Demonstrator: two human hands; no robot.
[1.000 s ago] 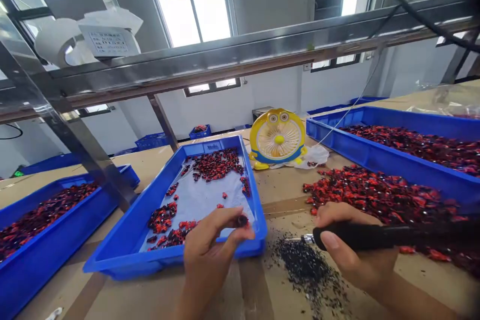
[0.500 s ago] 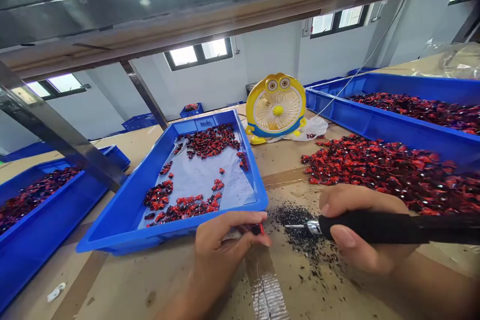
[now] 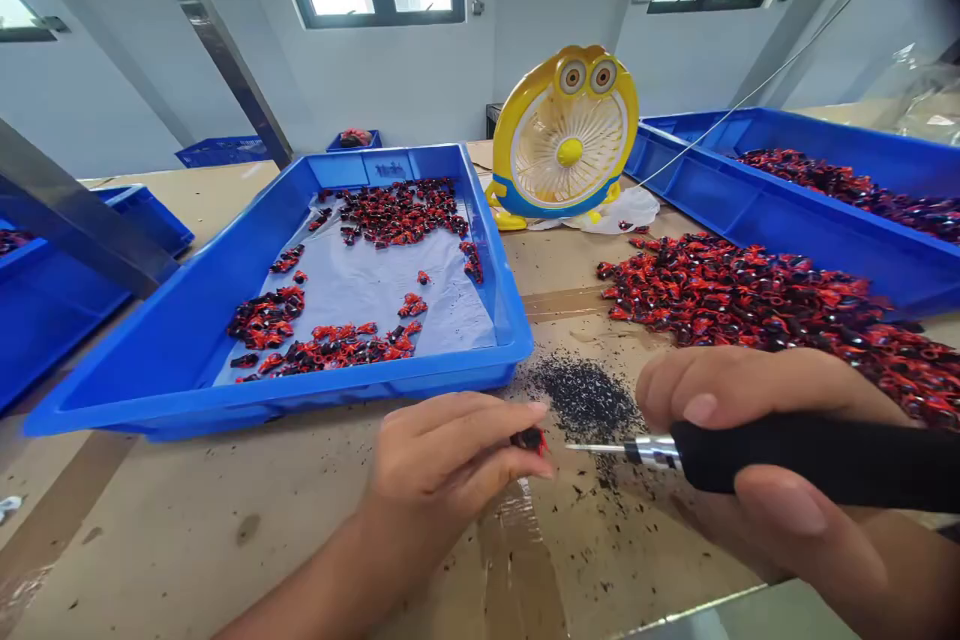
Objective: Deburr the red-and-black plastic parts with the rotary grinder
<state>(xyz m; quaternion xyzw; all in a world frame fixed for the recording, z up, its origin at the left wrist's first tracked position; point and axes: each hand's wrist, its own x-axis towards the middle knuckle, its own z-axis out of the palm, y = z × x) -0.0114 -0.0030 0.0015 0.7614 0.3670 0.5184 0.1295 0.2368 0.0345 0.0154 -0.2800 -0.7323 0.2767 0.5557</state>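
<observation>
My left hand (image 3: 457,450) pinches a small red-and-black piece (image 3: 531,440) between thumb and fingers, in front of the near rim of the blue tray. Most of that piece is covered by the fingertips. My right hand (image 3: 780,460) is wrapped round a black-handled tool (image 3: 720,455) with a silver collar and a thin metal tip. The tip points left at the small piece, with a short gap between them. Under and behind the tip lies a heap of fine black shavings (image 3: 589,395).
A blue tray (image 3: 517,320) lined with white sheet holds scattered red-and-black pieces. Right of it is a large pile of similar pieces (image 3: 750,310), beside another blue bin (image 3: 765,190). A yellow fan (image 3: 570,152) stands behind. A metal post (image 3: 225,50) rises at the left.
The view has tilted down and come closer, so the overhead shelf beam has left the picture. Both hands keep their holds, and the tool tip stays near the small piece.
</observation>
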